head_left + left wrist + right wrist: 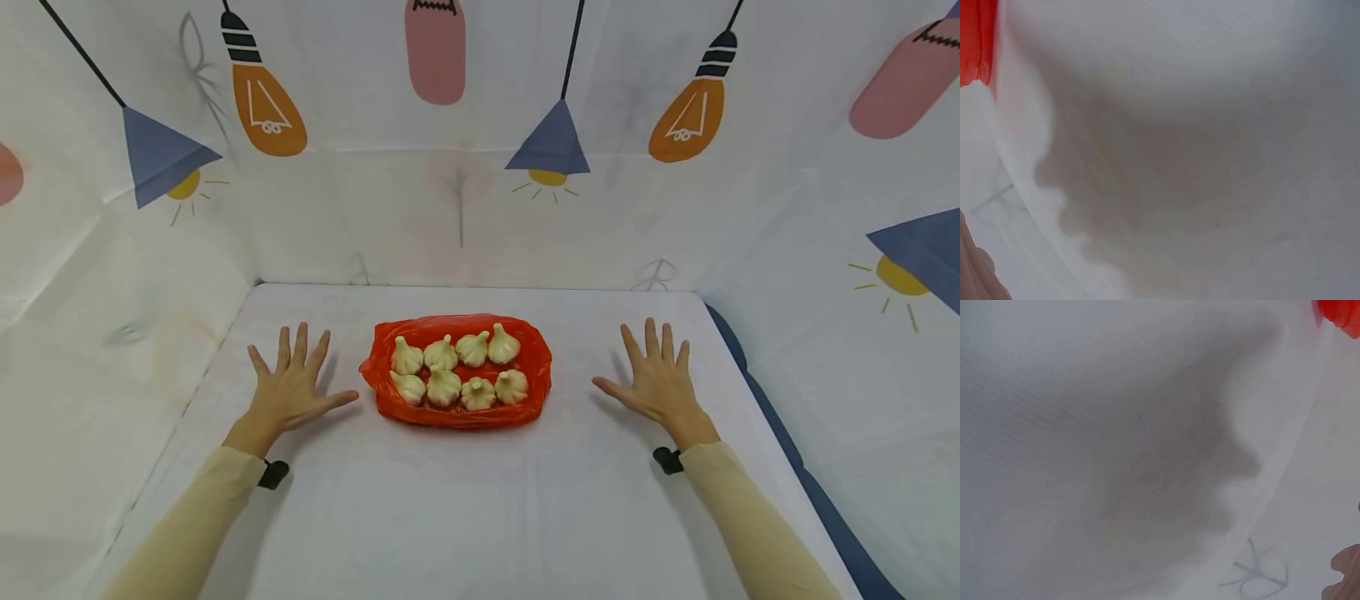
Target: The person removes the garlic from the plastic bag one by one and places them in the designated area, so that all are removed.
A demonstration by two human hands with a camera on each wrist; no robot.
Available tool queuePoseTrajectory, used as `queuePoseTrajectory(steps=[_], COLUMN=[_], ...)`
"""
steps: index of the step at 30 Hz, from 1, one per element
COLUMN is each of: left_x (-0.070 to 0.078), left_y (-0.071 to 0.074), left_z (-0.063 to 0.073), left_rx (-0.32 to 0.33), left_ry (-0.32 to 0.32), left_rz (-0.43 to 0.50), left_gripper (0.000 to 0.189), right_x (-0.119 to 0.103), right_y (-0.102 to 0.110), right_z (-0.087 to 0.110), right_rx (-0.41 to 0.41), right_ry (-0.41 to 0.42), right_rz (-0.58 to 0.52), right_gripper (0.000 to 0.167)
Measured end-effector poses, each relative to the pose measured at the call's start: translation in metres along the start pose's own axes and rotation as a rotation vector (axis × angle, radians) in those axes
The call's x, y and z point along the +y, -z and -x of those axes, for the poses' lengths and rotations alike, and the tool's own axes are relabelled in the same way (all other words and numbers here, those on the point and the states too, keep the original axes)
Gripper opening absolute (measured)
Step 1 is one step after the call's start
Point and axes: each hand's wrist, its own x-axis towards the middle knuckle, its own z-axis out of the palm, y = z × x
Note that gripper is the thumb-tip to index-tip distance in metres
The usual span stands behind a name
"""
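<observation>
Table: white cloth-covered table (pixel 480 517), smooth with a few faint creases, rounded far corners; a dark blue edge shows along its right side.
Room: pretty much a tent of white printed sheeting (pixel 465 225) on three sides, cartoon hanging lamps on it — orange bulbs, blue cone shades with yellow glow marks, pink capsule shapes. Fabric looks soft and a bit wrinkled.
Red bag: crinkly, shiny red plastic bag (pixel 537 367) spread open flat in the middle of the table, between the two hands, apart from both.
Garlic: eight pale cream garlic bulbs (pixel 443 385) sitting on the bag in two rows of four, plump with short pointed stems, papery-looking skins, packed close and touching their neighbours.
Left hand: left hand (pixel 288 392) lies flat on the table just left of the bag, fingers spread and straight, thumb pointing toward the bag; grip released, nothing held.
Right hand: right hand (pixel 660 385) does the same thing further off on the right, palm down, fingers fanned; grip released too.
Sleeves: beige long sleeves (pixel 191 525), with a small black strap bit at each wrist.
Wrist views: mostly blurry white cloth and hand shadow, a sliver of red in a corner of each.
</observation>
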Motion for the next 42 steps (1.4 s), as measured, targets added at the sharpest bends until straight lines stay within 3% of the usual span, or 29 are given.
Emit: queuePoseTrajectory(steps=[6,19,28,37,42], left_x=[0.007,0.035,0.055,0.076,0.087], left_y=[0.0,-0.008,-0.023,-0.036,-0.041], left_z=[0.001,-0.005,-0.012,-0.015,-0.017], left_rx=[0.029,0.104,0.195,0.264,0.274], left_ry=[0.013,0.046,0.044,0.033,0.032], left_rz=[0.07,0.339,0.557,0.857,0.911], left_gripper=[0.118,0.119,0.119,0.107,0.104], right_x=[-0.013,-0.043,-0.074,-0.105,-0.123], right_y=[0.011,0.025,0.03,0.04,0.045], right_z=[-0.002,-0.014,-0.026,-0.035,-0.041], right_rx=[-0.01,0.013,0.02,0.034,0.042], right_ry=[-0.031,-0.038,0.014,0.09,0.155], right_rz=[-0.082,-0.151,-0.221,-0.242,-0.232], right_gripper=[0.112,0.111,0.109,0.109,0.106])
